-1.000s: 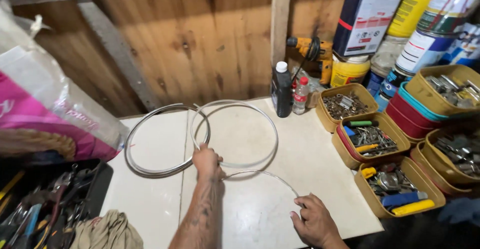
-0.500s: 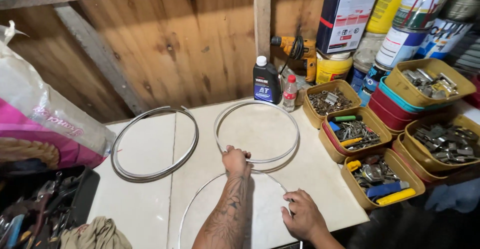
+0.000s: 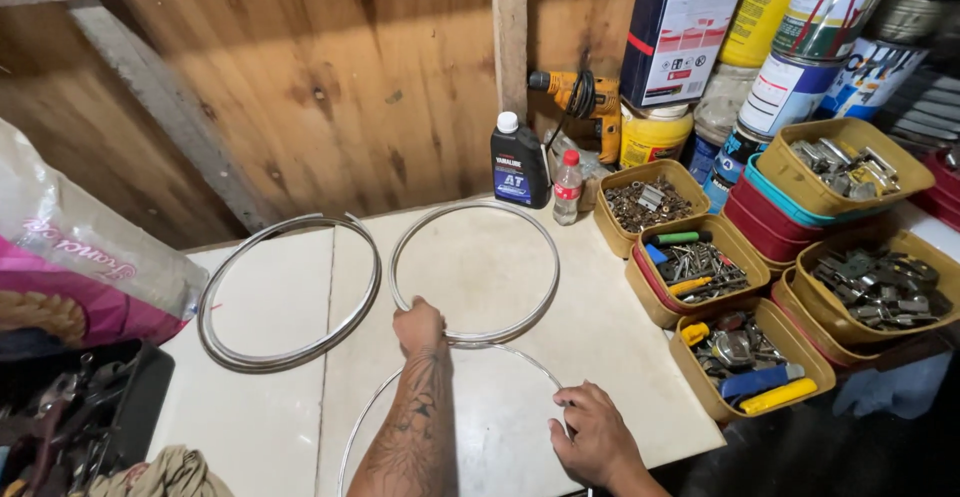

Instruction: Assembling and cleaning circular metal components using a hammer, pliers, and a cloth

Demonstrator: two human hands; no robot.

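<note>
Here the fingers of the left hand (image 3: 418, 325) are curled down over the near edge of the middle metal ring (image 3: 474, 273), pinching it against the white tabletop (image 3: 600, 337), so that hand is closed on the ring; the right hand (image 3: 597, 437) sits nearer the body, its fingers bent and closed around the thin wire hoop (image 3: 455, 382) at the hoop's right side, though how tightly cannot be told; the hoop arcs from that grip up toward the left wrist and back down the left of the forearm, its top just beside the middle ring's near edge; a second, thicker coil of rings (image 3: 290, 292) lies flat to the left, close to the middle ring but apart from it; by the look of it, the step in hand is separating or laying out the rings one by one; a next move would call for a steady hold on the springy wire so that it does not whip free; beyond, yellow tubs of hardware (image 3: 700, 277) line the right edge, a dark oil bottle (image 3: 518, 165) stands by the wooden wall, and a pink sack (image 3: 75, 267) lies at the left.
</note>
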